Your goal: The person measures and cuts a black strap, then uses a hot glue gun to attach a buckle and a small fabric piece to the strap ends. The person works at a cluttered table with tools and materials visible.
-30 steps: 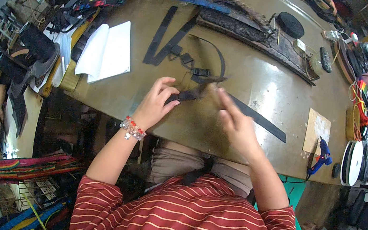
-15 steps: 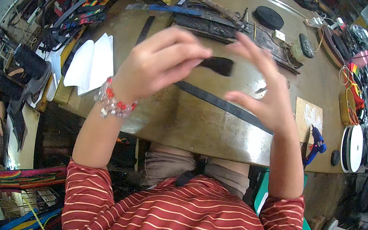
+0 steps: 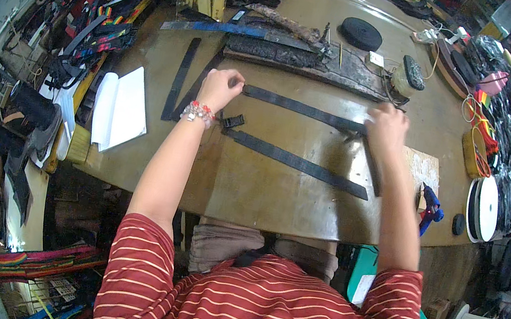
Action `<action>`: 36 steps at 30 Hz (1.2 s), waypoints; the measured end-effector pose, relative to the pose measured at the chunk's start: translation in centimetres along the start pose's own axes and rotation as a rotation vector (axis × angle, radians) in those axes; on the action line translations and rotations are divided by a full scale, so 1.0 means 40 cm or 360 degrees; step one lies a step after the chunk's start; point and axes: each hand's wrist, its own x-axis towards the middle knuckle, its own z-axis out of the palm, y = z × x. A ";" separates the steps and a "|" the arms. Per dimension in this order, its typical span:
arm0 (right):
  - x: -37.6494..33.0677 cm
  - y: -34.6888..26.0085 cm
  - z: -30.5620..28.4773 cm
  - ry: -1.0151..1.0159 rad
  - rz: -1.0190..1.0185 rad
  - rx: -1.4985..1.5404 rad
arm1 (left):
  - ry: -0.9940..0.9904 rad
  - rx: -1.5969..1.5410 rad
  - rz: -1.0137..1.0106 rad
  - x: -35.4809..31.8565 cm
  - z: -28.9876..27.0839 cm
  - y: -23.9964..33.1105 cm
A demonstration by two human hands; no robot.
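Note:
A black webbing strap (image 3: 303, 108) stretches across the table between my hands. My left hand (image 3: 221, 89) pinches its left end, fingers closed; a beaded bracelet is on that wrist. At the strap's other end, my right hand (image 3: 388, 134) is curled around it, slightly blurred. Below the right hand a dark strip runs down the table, partly hidden by the forearm. Nearer to me lies a second black strap (image 3: 298, 164), slanting down to the right. A small black buckle (image 3: 233, 120) sits at that strap's left end, close under my left hand.
More black straps (image 3: 180, 81) lie left of my left hand. Behind the stretched strap is a long dark board (image 3: 279, 54). An open white notebook (image 3: 122, 108) rests at the left, a blue glue gun (image 3: 431, 211) at the right. Farther back sits a black webbing roll (image 3: 361, 34).
My hands have lowered to the table and spread apart. The black strap, bunched between my fingers before, is now drawn out straight. The buckle and more straps have come into sight.

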 end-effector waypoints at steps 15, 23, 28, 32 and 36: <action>-0.181 -0.472 -0.049 -0.0521 0.0186 0.1608 | 0.0070 -0.0415 -0.0014 -0.259 -0.067 0.103; -0.251 -0.356 -0.183 0.0026 0.0220 0.1545 | -0.0164 -0.1466 -0.0363 -0.347 -0.094 0.225; -0.266 -0.345 -0.173 0.0188 0.0145 0.1461 | -0.0166 -0.1198 -0.0252 -0.356 -0.084 0.270; -0.285 -0.328 -0.177 0.0239 0.0193 0.1394 | -0.0054 -0.1170 -0.0088 -0.367 -0.079 0.309; -0.298 -0.308 -0.189 0.0254 0.0202 0.1367 | -0.0046 -0.1059 0.0037 -0.370 -0.074 0.344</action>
